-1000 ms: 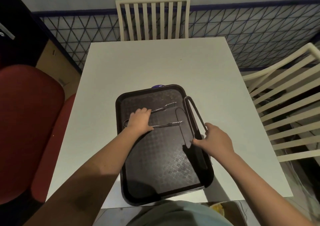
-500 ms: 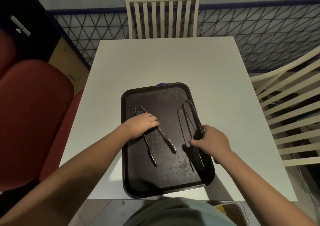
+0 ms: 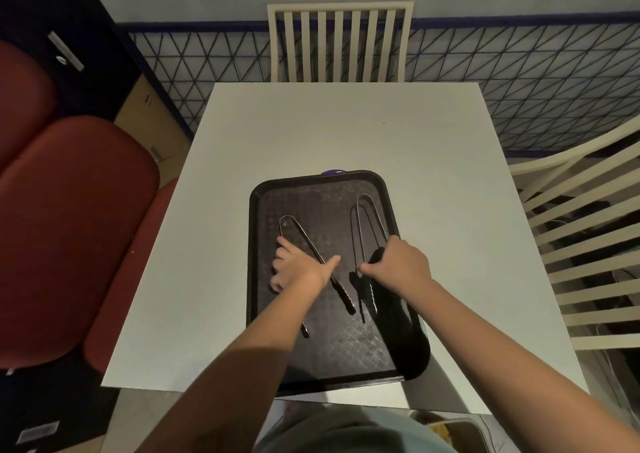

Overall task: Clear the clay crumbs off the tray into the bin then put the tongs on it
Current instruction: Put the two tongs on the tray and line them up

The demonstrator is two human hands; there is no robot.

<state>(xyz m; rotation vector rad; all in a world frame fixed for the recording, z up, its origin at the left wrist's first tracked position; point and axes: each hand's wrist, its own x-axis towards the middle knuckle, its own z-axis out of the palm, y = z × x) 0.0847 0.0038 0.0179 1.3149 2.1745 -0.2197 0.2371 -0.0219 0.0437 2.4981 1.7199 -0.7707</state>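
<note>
Red upholstery of a seat [image 3: 69, 227] fills the left edge, beside the white worktop [image 3: 329, 130]. On the worktop's near half lies the dark tray [image 3: 346, 355], long axis running away from the person. No clay crumbs can be made out on it, though the light is dim.

The left hand [image 3: 298, 272] lies flat over the left tongs [image 3: 304, 237]. Its fingers [image 3: 282, 244] are spread and fairly straight and its thumb reaches right across one arm, so it presses rather than grasps. These tongs have their bend beyond the fingers and their toothed tips back toward the person, slanting right.

Just right of that thumb lie the right tongs [image 3: 359, 234], roughly parallel to the tray's long side, bend far and tips near. The right hand [image 3: 401, 265] curls its fingers and thumb around them at about mid-length.

Both tongs appear to be resting on the tray, so the task looks nearly complete. What remains is probably for each hand to let go and draw back toward the person. The right hand is the one actually gripping. A pale slatted chair [image 3: 588, 244] stands further right.
</note>
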